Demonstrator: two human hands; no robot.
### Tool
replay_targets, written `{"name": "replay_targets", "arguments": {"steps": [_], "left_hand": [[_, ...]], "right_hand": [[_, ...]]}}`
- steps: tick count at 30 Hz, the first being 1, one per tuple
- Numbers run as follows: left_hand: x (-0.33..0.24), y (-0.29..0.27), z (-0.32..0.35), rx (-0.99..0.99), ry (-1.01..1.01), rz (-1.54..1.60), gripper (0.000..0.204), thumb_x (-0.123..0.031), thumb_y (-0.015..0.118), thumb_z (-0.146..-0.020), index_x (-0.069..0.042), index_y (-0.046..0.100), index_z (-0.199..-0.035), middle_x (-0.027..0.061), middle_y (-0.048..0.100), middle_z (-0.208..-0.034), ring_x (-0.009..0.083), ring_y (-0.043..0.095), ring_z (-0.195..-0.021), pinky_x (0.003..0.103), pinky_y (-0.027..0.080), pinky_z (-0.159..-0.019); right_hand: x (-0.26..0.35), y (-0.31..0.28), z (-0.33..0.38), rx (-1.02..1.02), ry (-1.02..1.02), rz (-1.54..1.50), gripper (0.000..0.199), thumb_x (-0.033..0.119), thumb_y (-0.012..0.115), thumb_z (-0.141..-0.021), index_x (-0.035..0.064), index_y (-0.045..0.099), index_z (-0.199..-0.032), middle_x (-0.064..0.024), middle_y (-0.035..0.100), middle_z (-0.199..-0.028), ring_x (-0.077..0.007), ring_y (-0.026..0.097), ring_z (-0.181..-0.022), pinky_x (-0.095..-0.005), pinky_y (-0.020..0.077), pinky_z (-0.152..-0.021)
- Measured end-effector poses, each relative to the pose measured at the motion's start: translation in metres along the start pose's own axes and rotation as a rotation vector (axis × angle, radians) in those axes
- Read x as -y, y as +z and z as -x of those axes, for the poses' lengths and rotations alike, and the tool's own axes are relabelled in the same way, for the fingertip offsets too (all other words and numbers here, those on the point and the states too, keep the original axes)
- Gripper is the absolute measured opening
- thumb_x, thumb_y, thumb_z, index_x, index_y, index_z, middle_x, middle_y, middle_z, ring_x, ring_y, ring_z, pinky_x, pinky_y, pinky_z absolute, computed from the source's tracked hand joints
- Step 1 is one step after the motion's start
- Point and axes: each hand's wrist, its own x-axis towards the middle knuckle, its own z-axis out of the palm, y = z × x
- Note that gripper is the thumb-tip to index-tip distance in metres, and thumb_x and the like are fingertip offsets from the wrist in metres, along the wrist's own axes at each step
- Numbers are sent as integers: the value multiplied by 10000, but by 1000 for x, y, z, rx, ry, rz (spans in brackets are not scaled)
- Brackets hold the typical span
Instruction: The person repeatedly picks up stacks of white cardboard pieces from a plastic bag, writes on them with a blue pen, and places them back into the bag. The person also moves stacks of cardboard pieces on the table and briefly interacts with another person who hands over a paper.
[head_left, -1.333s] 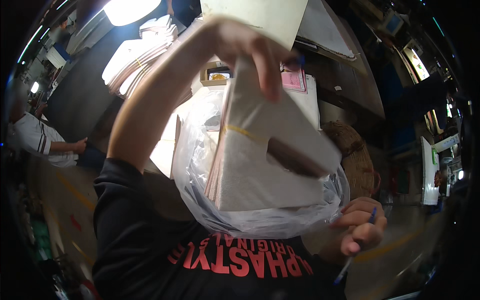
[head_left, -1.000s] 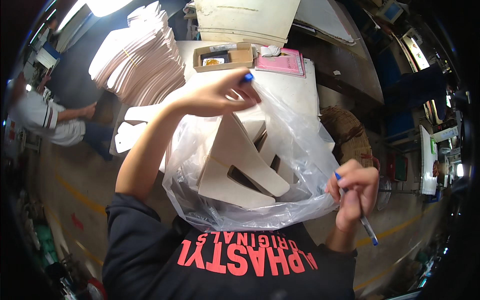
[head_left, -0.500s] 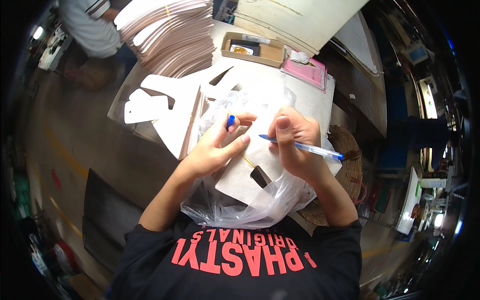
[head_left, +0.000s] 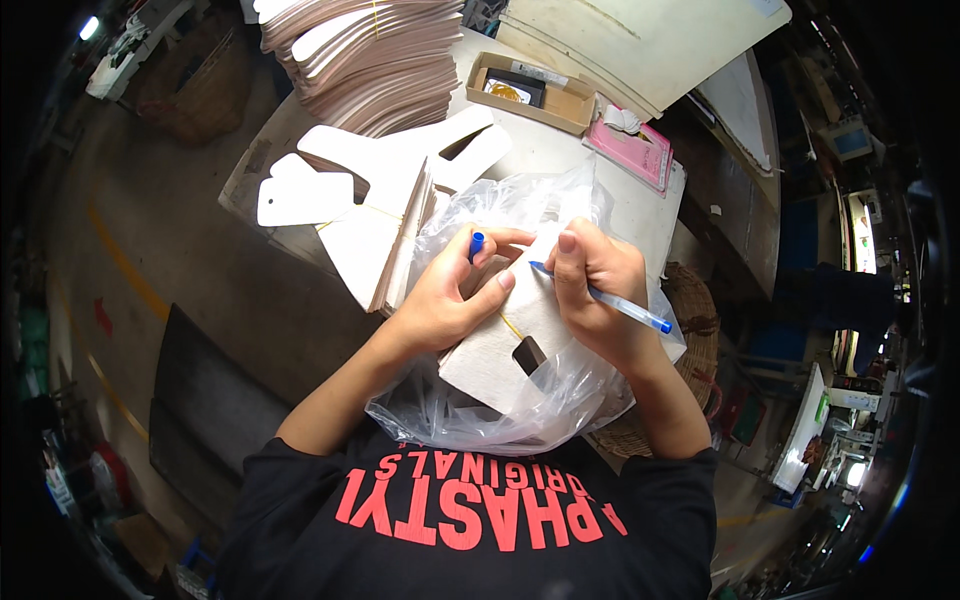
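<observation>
A blue ballpoint pen (head_left: 630,312) is gripped in my right hand (head_left: 605,275), its tip down at the top sheet of a bundle of white card pieces (head_left: 488,365). My left hand (head_left: 445,295) rests on the bundle's left side. Between its fingers a blue pen cap (head_left: 477,243) is held, standing up. Around the bundle lies a clear plastic bag (head_left: 470,425), opened and crumpled. A yellow band crosses the bundle near a dark slot in the card. The pen tip is partly hidden by my right fingers.
Left of the bag lies another banded bundle of white cut card shapes (head_left: 375,180), with a tall stack (head_left: 385,75) behind it. Farther back are a shallow cardboard box (head_left: 560,108) and a pink packet (head_left: 640,160). A wicker basket (head_left: 692,320) stands right of the table.
The view has shifted slightly, so the tabletop things sit lower and farther right. My right hand still grips the pen, which is tilted a little differently. A person at the far left is out of view.
</observation>
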Motion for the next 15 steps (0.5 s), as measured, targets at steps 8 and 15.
{"name": "replay_targets", "arguments": {"steps": [8,15], "left_hand": [[-3,0,-1,7,-2,-22,200,-88,603,-1050,-41,428,-1136,188,562,-1460,241,552,-1324,420,431,-1149],[0,-1,-2,13,19,-5,197,-82,599,-1049,-57,410,-1096,198,565,-1459,246,559,-1316,428,442,-1143]], "right_hand": [[4,1,1,4,-14,-4,396,217,542,-1124,3,551,-790,-83,551,-643,-153,511,-558,-317,432,-564],[3,2,1,-18,-25,28,395,200,544,-1123,5,530,-780,-79,531,-640,-144,498,-560,-319,424,-559]]}}
